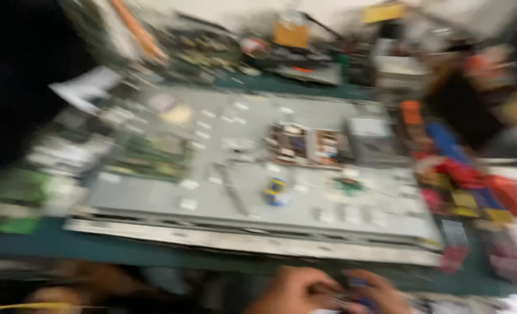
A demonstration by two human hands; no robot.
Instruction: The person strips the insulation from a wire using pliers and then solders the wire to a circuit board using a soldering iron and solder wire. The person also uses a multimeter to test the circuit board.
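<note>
Curled fingers of the right hand [380,291] close around a small dark-blue object [357,286] at the bottom edge of the frame, right of centre; motion blur hides what the object is. Touching it from the left, the left hand [293,291] has its fingers bent toward the same object, though whether it truly clamps it or only rests against it I cannot tell. Both hands sit just below the near edge of the dark green workbench [153,250].

Above the hands, a large grey metal chassis panel [241,174] lies flat on the bench and fills the middle of the frame. On it, near the centre, rests a small blue and yellow part [276,192], with a small green part [348,185] to its right. Higher on the panel sits a circuit board [308,145] with brown and dark components, and a green circuit board [150,157] covers its left side.

At the right of the frame lies a heap of red, blue and yellow tools [468,186]. Along the upper edge, blurred equipment includes an orange box [291,34].
</note>
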